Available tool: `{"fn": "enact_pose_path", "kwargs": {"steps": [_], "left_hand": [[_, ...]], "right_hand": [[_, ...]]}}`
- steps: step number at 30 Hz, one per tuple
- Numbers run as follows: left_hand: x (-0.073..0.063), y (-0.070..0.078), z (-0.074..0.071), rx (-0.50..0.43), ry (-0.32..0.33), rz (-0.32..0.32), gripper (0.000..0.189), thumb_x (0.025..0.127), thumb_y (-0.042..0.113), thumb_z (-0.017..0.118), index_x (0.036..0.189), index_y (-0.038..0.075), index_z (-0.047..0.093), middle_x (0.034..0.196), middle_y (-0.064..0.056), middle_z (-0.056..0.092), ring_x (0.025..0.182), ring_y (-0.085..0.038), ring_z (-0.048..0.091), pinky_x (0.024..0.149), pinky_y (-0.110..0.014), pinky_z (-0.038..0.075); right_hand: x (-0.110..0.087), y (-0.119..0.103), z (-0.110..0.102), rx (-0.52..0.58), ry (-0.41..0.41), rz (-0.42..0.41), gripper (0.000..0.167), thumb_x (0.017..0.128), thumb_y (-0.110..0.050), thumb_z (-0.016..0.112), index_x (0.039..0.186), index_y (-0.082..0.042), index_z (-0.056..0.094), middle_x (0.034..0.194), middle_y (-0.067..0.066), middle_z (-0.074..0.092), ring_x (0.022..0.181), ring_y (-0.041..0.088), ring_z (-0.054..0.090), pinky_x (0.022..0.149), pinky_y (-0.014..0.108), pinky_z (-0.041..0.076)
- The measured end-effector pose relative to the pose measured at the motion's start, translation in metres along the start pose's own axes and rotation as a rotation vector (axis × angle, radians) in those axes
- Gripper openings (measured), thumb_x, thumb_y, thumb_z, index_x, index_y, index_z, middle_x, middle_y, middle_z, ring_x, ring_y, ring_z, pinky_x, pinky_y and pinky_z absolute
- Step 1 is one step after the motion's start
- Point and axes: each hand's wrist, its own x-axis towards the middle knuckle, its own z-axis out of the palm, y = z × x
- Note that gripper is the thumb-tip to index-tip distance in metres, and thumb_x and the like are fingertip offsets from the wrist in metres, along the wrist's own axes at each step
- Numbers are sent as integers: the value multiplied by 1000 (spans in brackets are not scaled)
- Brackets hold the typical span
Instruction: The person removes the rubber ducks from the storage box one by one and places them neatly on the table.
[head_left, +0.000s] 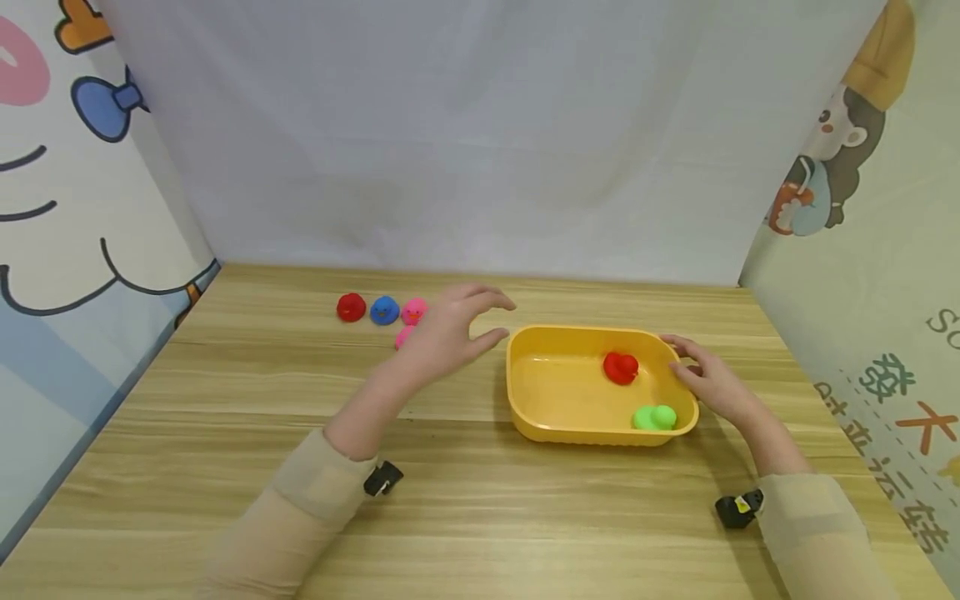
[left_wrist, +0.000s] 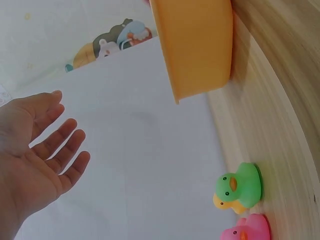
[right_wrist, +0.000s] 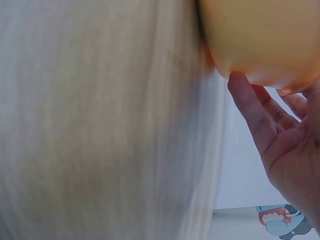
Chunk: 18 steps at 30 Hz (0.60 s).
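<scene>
My left hand [head_left: 442,333] hovers over the table just left of a yellow plastic basin [head_left: 570,435], thumb and fingers apart with nothing between them. The left wrist view shows the same hand [left_wrist: 35,155] with its fingers loosely bent. At the basin's right end, my right hand [head_left: 712,385] grips the wall, thumb at the rim and fingers against the outside. Inside the basin, a red rubber duck [head_left: 621,367] sits toward the right and a light green rubber duck [head_left: 654,417] lies in the near right corner.
Left of the basin stand a red duck [head_left: 351,307], a blue duck [head_left: 385,310], and a pink duck [head_left: 414,312] with another pink one in front. In the left wrist view are a green duck [left_wrist: 242,185] and a yellow duck [left_wrist: 227,203]. A white curtain [head_left: 480,150] hangs behind.
</scene>
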Motion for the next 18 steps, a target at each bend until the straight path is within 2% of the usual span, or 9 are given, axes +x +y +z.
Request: {"fn": "enact_pose_path", "kwargs": {"steps": [5, 13, 18], "left_hand": [[5, 11, 6, -38, -9, 12, 29, 88, 20, 67, 116, 15, 63, 123, -3, 58, 118, -20, 51, 101, -33, 44], [14, 28, 20, -107, 57, 100, 29, 88, 17, 68, 116, 11, 64, 122, -4, 60, 117, -20, 52, 102, -31, 43], [19, 37, 31, -125, 61, 127, 29, 88, 18, 67, 116, 11, 64, 122, -3, 59, 118, -18, 51, 102, -28, 42]], "right_hand": [[0, 0, 0, -4, 2, -3, 49, 101, -14, 42, 146, -1, 27, 129, 31, 42, 107, 47, 57, 73, 25, 54], [0, 1, 0, -20, 9, 0, 49, 101, -14, 42, 146, -1, 28, 128, 30, 43, 108, 47, 56, 76, 27, 54], [0, 1, 0, -22, 10, 0, 49, 101, -14, 42, 146, -1, 28, 129, 31, 42, 110, 49, 55, 78, 33, 55]]}}
